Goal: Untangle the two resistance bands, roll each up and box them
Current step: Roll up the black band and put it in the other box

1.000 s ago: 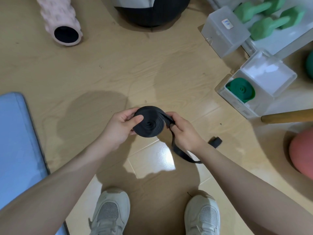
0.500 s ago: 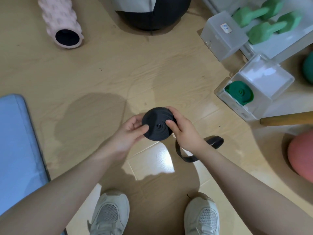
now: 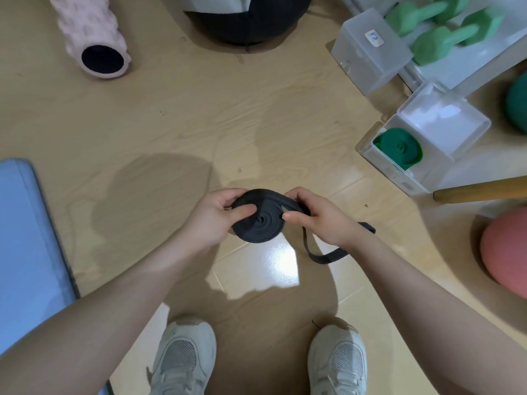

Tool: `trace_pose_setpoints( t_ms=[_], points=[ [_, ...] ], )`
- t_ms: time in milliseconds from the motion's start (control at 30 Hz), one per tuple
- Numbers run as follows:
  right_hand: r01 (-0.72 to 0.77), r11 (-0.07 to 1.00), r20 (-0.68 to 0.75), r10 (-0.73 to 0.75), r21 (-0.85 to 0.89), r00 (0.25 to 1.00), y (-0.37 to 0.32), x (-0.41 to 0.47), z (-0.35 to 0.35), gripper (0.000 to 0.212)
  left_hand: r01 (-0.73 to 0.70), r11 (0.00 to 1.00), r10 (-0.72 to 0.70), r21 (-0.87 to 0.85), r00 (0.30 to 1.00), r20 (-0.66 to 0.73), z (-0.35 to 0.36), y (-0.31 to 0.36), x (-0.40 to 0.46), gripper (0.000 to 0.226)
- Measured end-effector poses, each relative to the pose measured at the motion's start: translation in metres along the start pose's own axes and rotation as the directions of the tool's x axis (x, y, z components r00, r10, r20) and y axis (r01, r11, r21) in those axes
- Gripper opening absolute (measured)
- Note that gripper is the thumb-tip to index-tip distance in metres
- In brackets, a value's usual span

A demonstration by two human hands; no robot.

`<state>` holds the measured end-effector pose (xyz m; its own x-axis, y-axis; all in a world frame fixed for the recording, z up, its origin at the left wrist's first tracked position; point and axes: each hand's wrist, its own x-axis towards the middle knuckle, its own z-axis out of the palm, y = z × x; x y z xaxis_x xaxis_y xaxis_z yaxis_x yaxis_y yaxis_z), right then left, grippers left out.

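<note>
Both hands work the black band roll above the floor, at the centre of the view. My left hand grips the coil from its nine o'clock side, thumb pressed on the flat spiral face and fingers wrapped behind. My right hand pinches the loose strip where it comes over the top of the coil at about two o'clock, thumb tip touching the face.

Compared with a second ago, the coil has turned and taken up more strap. The loose tail hanging at four o'clock is now a short loop, with its end showing just past the right wrist, where before it trailed further out. So the winding looks nearly done; a few more turns should use up what is left.

The green band already sits rolled inside the open clear box at two o'clock, its lid tipped back. A second clear box lies on its side further off at one o'clock, near the green dumbbells. It seems the likely home for the black roll, though I cannot tell whether it is open.

The risk now is the coil springing loose when the right hand lets go of the tail, so the left hand's grip on the face matters.
</note>
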<state>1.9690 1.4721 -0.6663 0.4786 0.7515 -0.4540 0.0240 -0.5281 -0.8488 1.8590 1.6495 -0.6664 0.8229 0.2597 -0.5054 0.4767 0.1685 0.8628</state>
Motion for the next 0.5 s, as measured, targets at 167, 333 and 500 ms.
trace_pose_setpoints(
  t_ms=[167,333,500],
  points=[
    [-0.115,0.894,0.083,0.087,0.433,0.993,0.009,-0.002,-0.023,0.027,0.039,0.993,-0.045,-0.115,0.998,-0.045,-0.006,0.004,0.0,0.023],
    [-0.098,0.804,-0.067,0.169,0.586,0.983,0.008,0.003,0.006,0.022,0.082,0.952,-0.115,-0.294,0.988,-0.099,-0.001,0.006,0.007,0.017],
    [0.024,0.717,-0.204,0.166,0.697,0.965,-0.001,0.004,0.035,0.019,0.088,0.892,-0.166,-0.443,0.976,-0.139,0.007,-0.003,0.006,0.019]
  ],
)
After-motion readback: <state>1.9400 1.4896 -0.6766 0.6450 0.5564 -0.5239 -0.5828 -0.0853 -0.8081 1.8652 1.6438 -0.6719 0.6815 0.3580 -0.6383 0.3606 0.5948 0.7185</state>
